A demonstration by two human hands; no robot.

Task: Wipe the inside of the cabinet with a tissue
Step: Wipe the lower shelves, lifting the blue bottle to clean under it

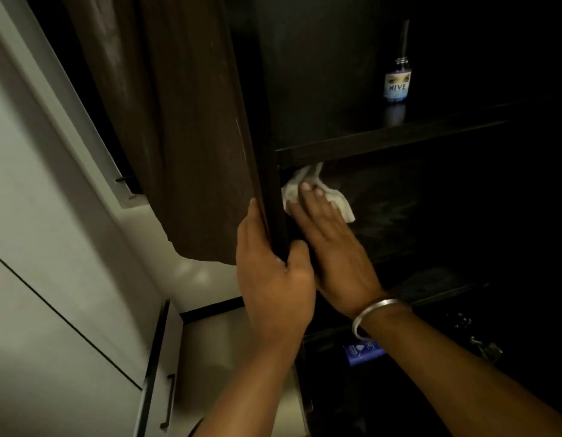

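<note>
Wiping is in hand. The right hand (331,244) lies flat, fingers extended, pressing a white tissue (308,192) against the middle shelf (399,209) of the dark cabinet (320,74), at the shelf's far left corner beside the frame. The tissue is crumpled, its edges showing beyond the fingertips on both sides. It is pressed under straight fingers, not pinched.

The left hand (273,272) grips the edge of the open cabinet door (185,127), thumb on the inner side and fingers curled round the outer face, holding the door out of the way. A metal bangle (372,313) sits on the right wrist.

On the upper shelf (393,137), well apart from the work, stands a small blue-labelled bottle (397,83). A blue packet (363,353) lies in the lower compartment beneath the right forearm.

Assessment: only the left corner appears to be under the tissue; the shelf surface to the right shows a dull, streaked look that may be dust, though the light is too poor to confirm. The next move likely calls for a sweep rightward along the shelf, pressure kept even so the tissue does not slip from under the fingers, and the door held steady.
</note>
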